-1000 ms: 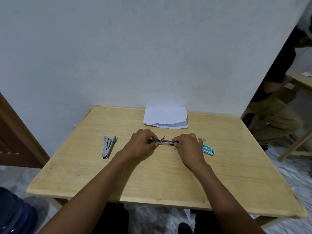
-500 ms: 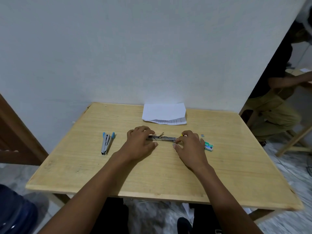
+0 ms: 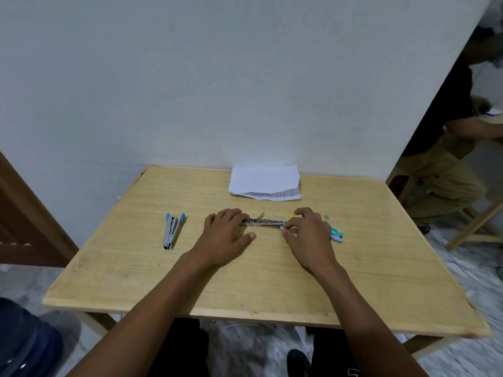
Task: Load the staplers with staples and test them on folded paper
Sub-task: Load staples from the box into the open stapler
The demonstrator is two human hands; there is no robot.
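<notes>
A metal stapler [image 3: 262, 222] lies opened out flat on the wooden table [image 3: 245, 281], its staple channel facing up. My left hand [image 3: 227, 235] rests on its left end, fingers over the metal. My right hand [image 3: 309, 235] pinches its right end between thumb and forefinger; a bit of yellow shows there. A second stapler [image 3: 172, 230] with blue ends lies shut at the left, apart from both hands. A green staple box [image 3: 337, 234] sits just right of my right hand. Folded white paper [image 3: 264, 182] lies at the table's far edge by the wall.
A small loose strip of staples [image 3: 327, 217] lies behind my right hand. A white wall [image 3: 217, 77] stands directly behind the table. Another person [image 3: 446, 164] sits at the right beside a second wooden table. A dark blue object [image 3: 24, 341] is at the lower left.
Both hands have lowered the opened stapler onto the table and flattened over its ends. The view has tilted up slightly.
</notes>
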